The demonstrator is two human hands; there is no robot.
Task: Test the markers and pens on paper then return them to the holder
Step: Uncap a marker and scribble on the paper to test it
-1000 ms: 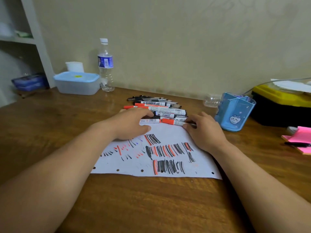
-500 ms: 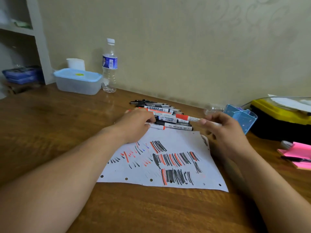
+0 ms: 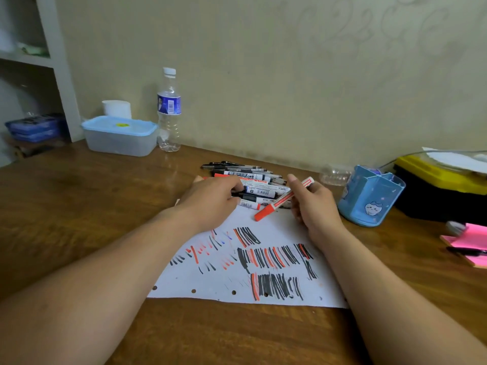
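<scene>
A white sheet of paper (image 3: 245,262) with red and black test strokes lies on the wooden table. Behind it is a pile of markers and pens (image 3: 253,180). My right hand (image 3: 313,204) holds a red-capped marker (image 3: 282,200) tilted over the paper's far edge, cap end pointing down-left. My left hand (image 3: 210,201) rests curled on the near side of the pile, its fingers touching a marker there. The blue pen holder (image 3: 369,198), with a cartoon face, stands to the right of my right hand.
A clear lidded box (image 3: 120,135) and a water bottle (image 3: 168,111) stand at the back left by the wall. A black and yellow case (image 3: 442,191) sits at the far right. Pink sticky notes (image 3: 469,243) with a pen lie by the right edge.
My right hand has lifted the red-capped marker off the pile and swung its cap end down toward the paper. My left hand has stayed on the pile.
</scene>
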